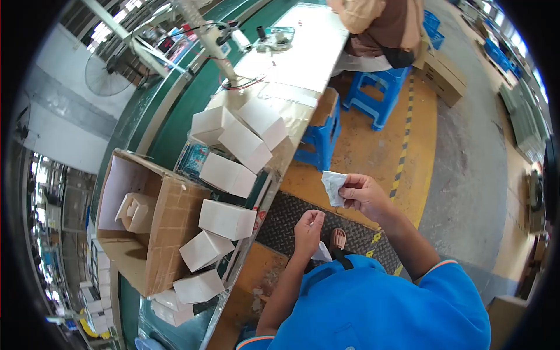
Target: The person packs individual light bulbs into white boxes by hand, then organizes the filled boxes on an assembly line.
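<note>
Left hand (308, 230), right hand (364, 195) off table edge (266, 195)

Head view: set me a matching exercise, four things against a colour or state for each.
Things:
1. white packet
2. cardboard box
3. stool
4. fan

Colour or state:
A. blue
B. grey and round
C. held up by the right hand
D. brown, open on top

Pairs: 1-C, 2-D, 3-A, 4-B
</note>
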Demonstrator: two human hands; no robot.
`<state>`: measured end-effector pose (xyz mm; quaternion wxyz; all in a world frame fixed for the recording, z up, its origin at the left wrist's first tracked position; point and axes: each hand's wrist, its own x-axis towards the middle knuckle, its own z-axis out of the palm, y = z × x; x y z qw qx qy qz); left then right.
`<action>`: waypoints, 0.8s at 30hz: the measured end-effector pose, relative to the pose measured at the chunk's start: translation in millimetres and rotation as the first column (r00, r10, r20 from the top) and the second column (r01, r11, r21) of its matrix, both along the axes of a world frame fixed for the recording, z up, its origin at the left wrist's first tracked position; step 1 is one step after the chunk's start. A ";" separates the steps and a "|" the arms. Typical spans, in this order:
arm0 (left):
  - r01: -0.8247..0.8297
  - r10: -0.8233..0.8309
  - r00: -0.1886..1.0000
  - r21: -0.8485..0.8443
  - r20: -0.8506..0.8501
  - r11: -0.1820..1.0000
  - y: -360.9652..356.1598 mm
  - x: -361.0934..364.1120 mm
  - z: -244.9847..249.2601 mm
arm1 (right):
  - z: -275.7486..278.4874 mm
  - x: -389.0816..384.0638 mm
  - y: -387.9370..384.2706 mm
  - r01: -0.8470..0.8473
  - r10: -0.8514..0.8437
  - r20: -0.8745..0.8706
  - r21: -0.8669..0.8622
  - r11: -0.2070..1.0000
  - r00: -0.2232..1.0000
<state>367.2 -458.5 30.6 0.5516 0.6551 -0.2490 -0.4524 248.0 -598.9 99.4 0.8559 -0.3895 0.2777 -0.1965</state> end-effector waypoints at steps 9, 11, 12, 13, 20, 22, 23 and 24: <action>0.017 -0.010 0.997 -0.093 0.073 0.996 -59.4 59.2 31.2 | 22.1 59.1 -87.4 -0.190 0.179 -0.062 -0.301 0.934 0.982; 0.003 0.008 0.998 -0.166 0.068 0.986 -79.7 76.8 35.1 | 39.8 81.0 -105.7 -0.192 0.173 -0.084 -0.363 0.912 0.981; -0.004 0.013 0.999 -0.203 0.044 0.979 -86.7 81.1 49.6 | 45.1 92.5 -113.3 -0.211 0.185 -0.104 -0.373 0.903 0.977; 0.015 -0.014 1.000 -0.141 0.008 0.990 -90.5 88.1 67.2 | 50.8 104.8 -122.9 -0.185 0.172 -0.069 -0.395 0.900 0.983; -0.053 0.087 0.987 -0.237 0.135 0.970 -118.2 145.2 93.4 | 64.9 206.3 -155.1 -0.329 0.232 -0.242 -0.537 0.777 0.942; -0.043 0.083 0.975 -0.190 0.205 0.981 -121.1 155.9 96.2 | 78.9 243.7 -163.9 -0.556 0.417 -0.369 -0.593 0.582 0.831; -0.056 0.092 0.976 -0.179 0.199 0.982 -121.2 159.3 103.6 | 85.9 265.4 -166.7 -0.542 0.401 -0.383 -0.716 0.440 0.832; -0.102 0.118 0.972 -0.087 0.202 0.991 -122.2 163.3 116.3 | 91.6 289.4 -169.7 -0.511 0.388 -0.391 -0.814 0.277 0.834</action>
